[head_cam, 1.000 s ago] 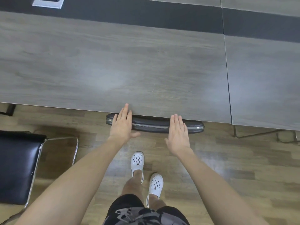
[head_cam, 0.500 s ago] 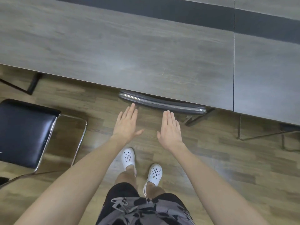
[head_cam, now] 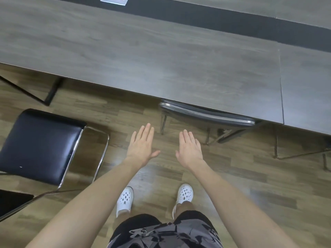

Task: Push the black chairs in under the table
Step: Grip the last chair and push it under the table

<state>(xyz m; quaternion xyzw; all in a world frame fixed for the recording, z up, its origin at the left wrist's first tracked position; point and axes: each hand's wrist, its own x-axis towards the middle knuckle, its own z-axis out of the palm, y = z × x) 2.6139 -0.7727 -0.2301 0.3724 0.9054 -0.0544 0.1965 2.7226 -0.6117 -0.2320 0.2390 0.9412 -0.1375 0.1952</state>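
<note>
One black chair [head_cam: 206, 113] is tucked under the grey wooden table [head_cam: 143, 56]; only its backrest top and chrome legs show past the table's edge. A second black chair [head_cam: 39, 145] with a padded seat and chrome frame stands out on the floor at the left, well apart from the table. My left hand [head_cam: 141, 145] and my right hand [head_cam: 190, 149] hover flat and open above the floor, a short way back from the tucked chair's backrest, touching nothing.
A black table leg [head_cam: 52, 92] stands at the left under the table. More chrome chair legs [head_cam: 295, 154] show under the table at the right. A silver cable hatch [head_cam: 114, 0] sits in the table's dark centre strip. My feet in white shoes [head_cam: 125, 199] stand on the wood floor.
Both hands have come off the tucked chair's backrest and drawn back. I have stepped away and turned left, so the left chair shows more fully.
</note>
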